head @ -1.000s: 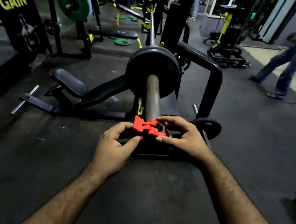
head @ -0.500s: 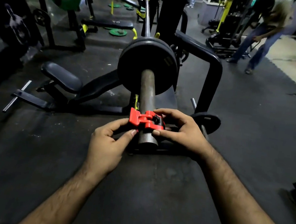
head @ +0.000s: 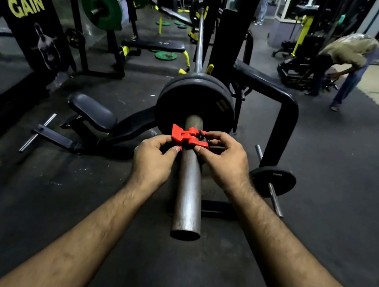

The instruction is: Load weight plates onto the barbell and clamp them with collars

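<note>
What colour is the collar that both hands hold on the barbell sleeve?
The collar is bright red, with a small dark part on its right side. The head view, the only one, shows it clearly.

Red collar (head: 188, 138): underside hidden behind barbell sleeve (head: 188, 186), both hands (head: 155, 160) cover its ends, so lever state unclear. Black plates (head: 196, 101) behind collar: count unclear. Both forearms cut off at bottom edge.

"NO GAIN" on black banner (head: 25, 8)
</note>
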